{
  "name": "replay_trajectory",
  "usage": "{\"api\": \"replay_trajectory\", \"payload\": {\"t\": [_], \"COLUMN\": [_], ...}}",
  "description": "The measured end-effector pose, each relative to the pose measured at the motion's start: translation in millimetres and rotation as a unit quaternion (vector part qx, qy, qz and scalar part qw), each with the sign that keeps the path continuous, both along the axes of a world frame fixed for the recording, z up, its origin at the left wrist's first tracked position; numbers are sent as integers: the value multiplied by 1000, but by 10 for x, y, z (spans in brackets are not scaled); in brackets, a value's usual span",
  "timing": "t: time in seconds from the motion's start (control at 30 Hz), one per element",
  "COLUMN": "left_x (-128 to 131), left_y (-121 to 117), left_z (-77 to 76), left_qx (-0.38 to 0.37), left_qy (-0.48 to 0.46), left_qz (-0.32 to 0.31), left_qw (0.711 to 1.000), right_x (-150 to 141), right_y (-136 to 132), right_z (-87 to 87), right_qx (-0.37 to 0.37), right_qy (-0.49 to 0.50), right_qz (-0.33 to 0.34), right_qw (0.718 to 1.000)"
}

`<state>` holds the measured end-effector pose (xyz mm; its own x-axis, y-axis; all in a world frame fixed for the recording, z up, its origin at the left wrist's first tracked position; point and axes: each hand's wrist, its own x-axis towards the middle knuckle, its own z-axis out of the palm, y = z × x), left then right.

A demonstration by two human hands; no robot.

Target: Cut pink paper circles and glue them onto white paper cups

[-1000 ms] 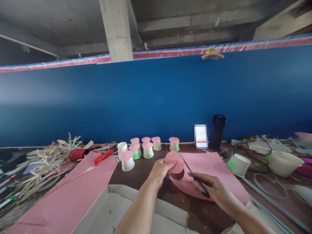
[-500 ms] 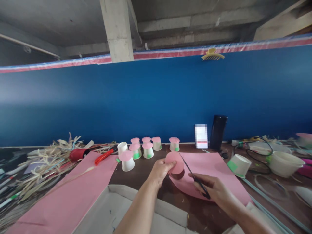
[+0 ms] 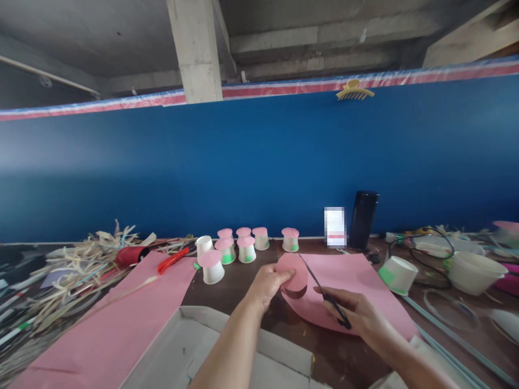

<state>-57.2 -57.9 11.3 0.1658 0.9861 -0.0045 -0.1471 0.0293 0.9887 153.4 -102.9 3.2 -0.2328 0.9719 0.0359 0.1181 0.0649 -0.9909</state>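
Note:
My left hand point(image 3: 271, 283) pinches a round pink paper disc point(image 3: 292, 272) at its left edge, thumb on top. In my right hand point(image 3: 352, 312) is a pair of scissors point(image 3: 337, 309), its dark handles gripped by the fingers. The blades reach up and left along the disc's right edge; whether they are parted I cannot tell. Behind and under the disc lies a larger pink paper sheet point(image 3: 348, 275) with a curved lower edge. Beyond my hands stand several upturned white paper cups point(image 3: 213, 273), most of them topped with pink paper circles.
A pink sheet point(image 3: 101, 319) and a grey cardboard tray point(image 3: 203, 313) lie left and in front. Red-handled pliers point(image 3: 174, 260) rest near a heap of pale strips point(image 3: 93, 265). At right are a tilted cup point(image 3: 399, 274), a white tub point(image 3: 472, 272) and a black bottle point(image 3: 363, 220).
The disc has shifted very slightly right with my left hand. My right hand and the scissors keep nearly the same place.

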Motion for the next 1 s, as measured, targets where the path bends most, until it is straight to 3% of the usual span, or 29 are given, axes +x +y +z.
{"api": "replay_trajectory", "payload": {"t": [0.43, 1.0], "left_x": [-27, -29], "left_y": [54, 37], "left_z": [-70, -25], "left_qx": [-9, -13], "left_qy": [-8, 0], "left_qz": [-6, 14], "left_qw": [1000, 1000], "right_x": [22, 2], "right_y": [17, -1], "right_z": [-37, -8], "right_qx": [9, 3], "right_qy": [-1, -1], "right_qz": [-7, -7], "right_qw": [1000, 1000]}}
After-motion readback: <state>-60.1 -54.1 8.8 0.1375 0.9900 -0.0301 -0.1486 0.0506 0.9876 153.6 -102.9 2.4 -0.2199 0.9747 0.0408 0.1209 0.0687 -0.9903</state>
